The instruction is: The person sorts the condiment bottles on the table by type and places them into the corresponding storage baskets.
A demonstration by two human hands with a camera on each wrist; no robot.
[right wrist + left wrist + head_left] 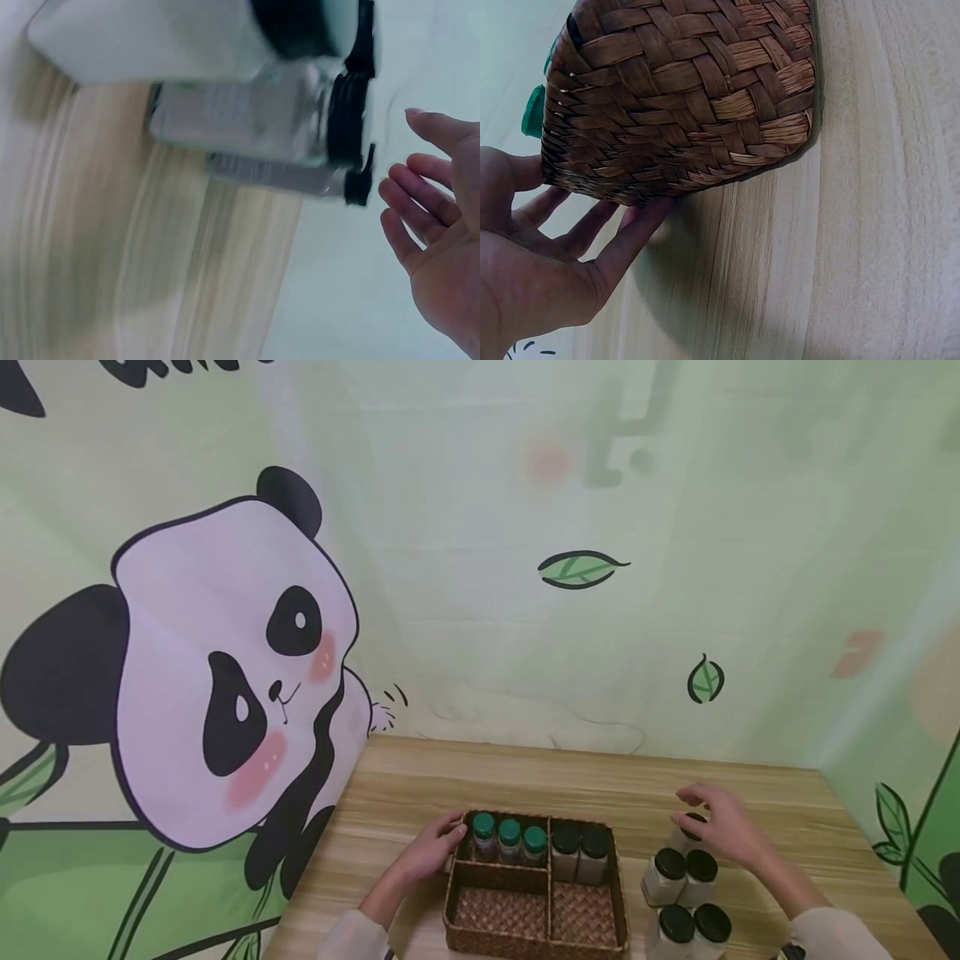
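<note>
A brown woven basket (498,881) with dividers stands on the table. My left hand (431,847) rests at its back left corner, fingers spread along the outer wall and thumb by the rim. Three green-capped spice jars (509,835) stand in the back left compartment; two black-lidded jars (592,860) are at the back of the right one. To the right of the basket, several more black-lidded jars (663,881) stand upright. My right hand (722,822) hovers by the farthest jar (684,840), fingers loosely bent around nothing; in the right wrist view they are apart from the lids.
The wooden table (420,768) ends at a pale green backdrop (465,652) printed with a panda and leaves. The basket's front left compartment shows its bare woven floor (502,910). The loose jars stand close together between the basket and my right forearm.
</note>
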